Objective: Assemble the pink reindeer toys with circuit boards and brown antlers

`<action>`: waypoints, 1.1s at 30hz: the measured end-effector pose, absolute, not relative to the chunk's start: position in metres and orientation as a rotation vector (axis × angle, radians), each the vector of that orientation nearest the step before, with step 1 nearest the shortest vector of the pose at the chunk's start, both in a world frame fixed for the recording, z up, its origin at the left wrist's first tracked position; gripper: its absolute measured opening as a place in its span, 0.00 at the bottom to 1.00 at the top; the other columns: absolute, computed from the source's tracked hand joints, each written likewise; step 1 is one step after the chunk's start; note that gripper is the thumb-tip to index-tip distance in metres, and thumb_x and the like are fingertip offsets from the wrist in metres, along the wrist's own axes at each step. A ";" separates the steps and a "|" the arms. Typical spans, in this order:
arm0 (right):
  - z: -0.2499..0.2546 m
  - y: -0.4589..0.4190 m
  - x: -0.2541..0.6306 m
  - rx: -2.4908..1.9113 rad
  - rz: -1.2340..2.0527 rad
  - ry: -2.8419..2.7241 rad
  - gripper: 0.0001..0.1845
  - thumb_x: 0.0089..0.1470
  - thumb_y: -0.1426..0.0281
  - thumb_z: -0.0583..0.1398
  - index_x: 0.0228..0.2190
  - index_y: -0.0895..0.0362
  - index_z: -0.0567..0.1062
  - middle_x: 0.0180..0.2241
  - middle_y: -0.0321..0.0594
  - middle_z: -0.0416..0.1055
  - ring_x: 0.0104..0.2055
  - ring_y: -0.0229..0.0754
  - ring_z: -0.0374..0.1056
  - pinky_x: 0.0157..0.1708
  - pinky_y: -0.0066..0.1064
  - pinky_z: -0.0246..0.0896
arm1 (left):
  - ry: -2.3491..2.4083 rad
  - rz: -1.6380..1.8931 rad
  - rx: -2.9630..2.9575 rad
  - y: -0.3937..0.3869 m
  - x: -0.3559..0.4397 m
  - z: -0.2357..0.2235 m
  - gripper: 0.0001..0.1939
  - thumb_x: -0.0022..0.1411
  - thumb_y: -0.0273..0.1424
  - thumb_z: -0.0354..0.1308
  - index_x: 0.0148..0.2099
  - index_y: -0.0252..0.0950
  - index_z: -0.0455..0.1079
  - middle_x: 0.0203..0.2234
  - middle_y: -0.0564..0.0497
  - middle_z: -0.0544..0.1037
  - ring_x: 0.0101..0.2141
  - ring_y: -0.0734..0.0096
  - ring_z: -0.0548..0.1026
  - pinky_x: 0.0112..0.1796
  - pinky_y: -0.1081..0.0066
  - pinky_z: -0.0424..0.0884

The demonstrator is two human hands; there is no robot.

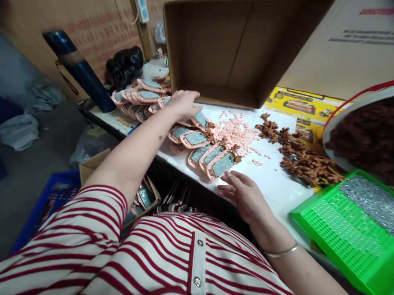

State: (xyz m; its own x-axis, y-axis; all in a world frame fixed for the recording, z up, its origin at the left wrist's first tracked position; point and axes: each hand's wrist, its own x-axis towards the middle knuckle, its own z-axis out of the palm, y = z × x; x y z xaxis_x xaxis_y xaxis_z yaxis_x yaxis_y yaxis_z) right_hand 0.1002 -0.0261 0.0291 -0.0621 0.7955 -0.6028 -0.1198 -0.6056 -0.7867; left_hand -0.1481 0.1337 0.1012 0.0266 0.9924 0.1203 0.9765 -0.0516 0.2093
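Note:
My left hand (185, 106) is stretched over pink plastic shells, just in front of the cardboard box. Its thumb and the finger that shows are apart; the other fingertips are hidden. Under it lies a pink shell (200, 120) with a grey-blue panel. Beside the table's front edge, my right hand (242, 191) is open, its fingertips close to or touching the nearest pink shell (220, 165). That shell overlaps others in a row, with brown antler-shaped pieces at their tops. More pink shells (142, 96) are heaped to the left.
Small pink pieces (235, 132) and brown antler-shaped pieces (304, 159) lie spread on the white table. A cardboard box (218, 47) stands behind. At right are a green basket (354, 235) with small shiny parts and a red-rimmed tub (329, 145). A dark blue bottle (80, 73) stands left.

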 end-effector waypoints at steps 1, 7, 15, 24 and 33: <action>0.031 -0.024 0.097 -1.538 1.754 -0.733 0.10 0.59 0.68 0.64 0.40 0.58 0.71 0.39 0.40 0.74 0.26 0.35 0.74 0.26 0.27 0.76 | 2.133 0.192 2.177 0.145 -0.144 0.104 0.33 0.62 0.39 0.60 0.67 0.33 0.69 0.61 0.39 0.74 0.64 0.43 0.67 0.66 0.53 0.57; 0.032 -0.016 0.089 -1.482 1.803 -0.680 0.07 0.62 0.69 0.62 0.34 0.60 0.71 0.31 0.36 0.71 0.22 0.34 0.73 0.22 0.27 0.75 | 2.168 -0.191 2.087 0.162 -0.130 0.109 0.35 0.52 0.44 0.69 0.59 0.32 0.77 0.55 0.35 0.78 0.59 0.40 0.72 0.59 0.55 0.66; 0.029 -0.012 0.083 -1.428 1.837 -0.699 0.07 0.62 0.72 0.63 0.31 0.61 0.73 0.30 0.38 0.75 0.21 0.31 0.68 0.23 0.25 0.74 | 2.283 0.002 2.058 0.115 -0.127 0.113 0.21 0.55 0.45 0.66 0.44 0.35 0.82 0.42 0.37 0.82 0.50 0.43 0.77 0.52 0.58 0.70; 0.023 -0.003 0.077 -1.370 1.891 -0.629 0.13 0.63 0.66 0.63 0.29 0.61 0.73 0.22 0.40 0.74 0.22 0.37 0.73 0.24 0.26 0.74 | 2.360 -0.049 2.060 0.095 -0.147 0.100 0.27 0.61 0.51 0.57 0.51 0.37 0.80 0.49 0.38 0.80 0.57 0.42 0.73 0.60 0.54 0.63; 0.013 -0.005 0.062 -1.254 1.831 -0.583 0.10 0.58 0.66 0.67 0.33 0.58 0.73 0.25 0.38 0.78 0.23 0.37 0.74 0.25 0.25 0.72 | 2.336 0.436 1.954 0.061 -0.134 0.082 0.41 0.59 0.44 0.65 0.69 0.31 0.63 0.60 0.36 0.75 0.61 0.49 0.72 0.59 0.62 0.66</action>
